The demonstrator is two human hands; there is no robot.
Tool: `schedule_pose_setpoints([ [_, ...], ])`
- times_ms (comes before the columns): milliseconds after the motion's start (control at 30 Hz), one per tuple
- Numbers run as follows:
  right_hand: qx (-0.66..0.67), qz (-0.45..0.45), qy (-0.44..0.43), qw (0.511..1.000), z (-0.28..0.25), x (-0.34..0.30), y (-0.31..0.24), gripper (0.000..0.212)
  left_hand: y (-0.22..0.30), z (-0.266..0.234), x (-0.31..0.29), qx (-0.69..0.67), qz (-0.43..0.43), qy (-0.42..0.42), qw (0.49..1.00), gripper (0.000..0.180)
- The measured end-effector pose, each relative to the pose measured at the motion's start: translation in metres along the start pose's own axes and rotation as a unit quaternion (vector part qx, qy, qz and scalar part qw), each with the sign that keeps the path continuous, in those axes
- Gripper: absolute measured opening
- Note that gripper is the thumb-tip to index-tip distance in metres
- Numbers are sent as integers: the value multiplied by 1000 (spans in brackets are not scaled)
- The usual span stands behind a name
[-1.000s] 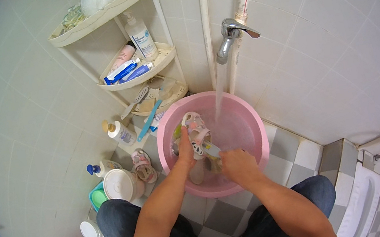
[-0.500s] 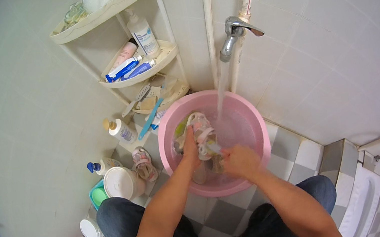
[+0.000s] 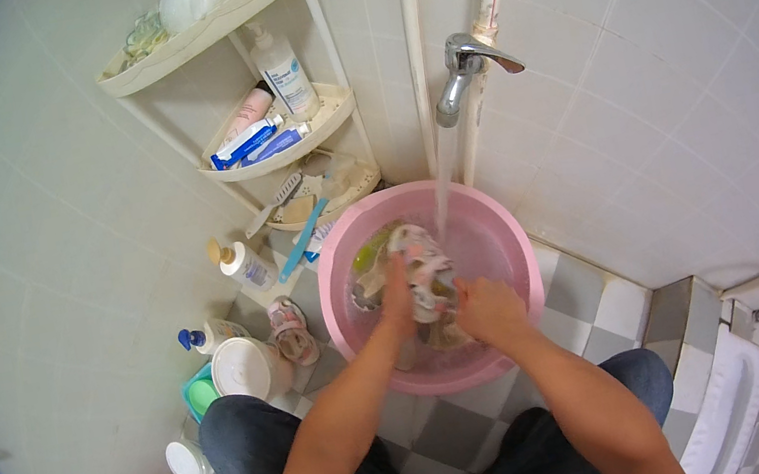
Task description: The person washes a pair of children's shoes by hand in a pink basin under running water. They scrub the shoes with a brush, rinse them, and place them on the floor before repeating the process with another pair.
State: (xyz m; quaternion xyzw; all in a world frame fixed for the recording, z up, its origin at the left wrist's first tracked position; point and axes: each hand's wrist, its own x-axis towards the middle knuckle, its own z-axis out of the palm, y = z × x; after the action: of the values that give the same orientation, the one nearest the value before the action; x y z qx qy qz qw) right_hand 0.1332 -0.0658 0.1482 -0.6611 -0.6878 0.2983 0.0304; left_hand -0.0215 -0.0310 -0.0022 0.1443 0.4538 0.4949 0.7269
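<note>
A child's white and pink sandal [image 3: 427, 274] is tilted above the water in the pink basin [image 3: 345, 339]. My left hand [image 3: 397, 297] is closed around its left side. At the sandal's lower right, my right hand [image 3: 492, 310] is closed on what looks like a small pale brush, its head hidden against the sandal. Motion smears the fingers and the tool. Water from the chrome faucet [image 3: 462, 70] runs into the basin just behind the sandal. Beneath my hands lie other pale items and something yellow-green [image 3: 368, 257], partly under water.
A matching sandal [image 3: 291, 332] stands on the tiles left of the basin, near a white tub [image 3: 243, 371] and pump bottles [image 3: 249, 266]. A light-blue long-handled brush [image 3: 304, 240] leans by the corner shelf [image 3: 282, 142]. At right is a white squat toilet [image 3: 729, 404].
The sandal and my left hand have shifted slightly right, and the sandal is turned a little. My right hand has moved a little up and right, with the pale handle less visible.
</note>
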Motion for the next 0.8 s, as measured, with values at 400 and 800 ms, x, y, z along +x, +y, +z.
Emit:
schedule_pose_setpoints([
  [400,-156,39,-127,979,-21,-50,32,25,-12,20,-4,687,161,148,693,65],
  [800,-172,27,-50,983,-38,-37,38,21,-65,-76,90,815,137,19,563,72],
])
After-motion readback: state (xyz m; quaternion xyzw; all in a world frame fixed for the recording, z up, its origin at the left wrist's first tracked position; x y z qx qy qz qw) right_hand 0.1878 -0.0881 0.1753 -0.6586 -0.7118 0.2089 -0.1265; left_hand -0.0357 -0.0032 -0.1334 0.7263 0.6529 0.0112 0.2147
